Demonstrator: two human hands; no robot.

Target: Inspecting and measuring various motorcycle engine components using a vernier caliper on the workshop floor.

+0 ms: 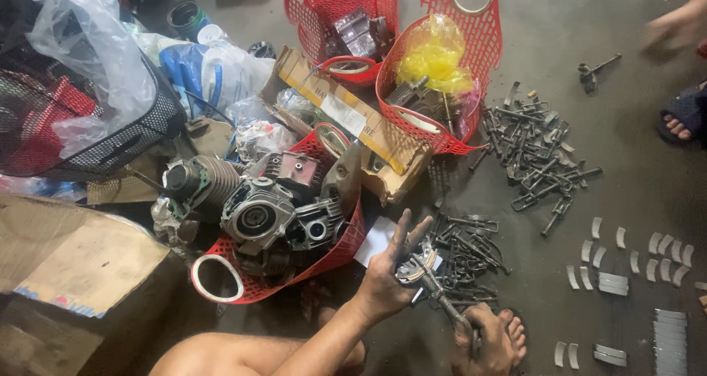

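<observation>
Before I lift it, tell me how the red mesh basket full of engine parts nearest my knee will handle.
The red mesh basket probably feels heavy: it is piled with metal engine cylinders. Its thin plastic wall already bulges outward, so it would likely flex or sag when lifted by one handle. Pushed, it should drag across the concrete floor rather than slide freely.

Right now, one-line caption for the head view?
Left hand and right hand hold a metal part beside red baskets of engine parts.
</observation>
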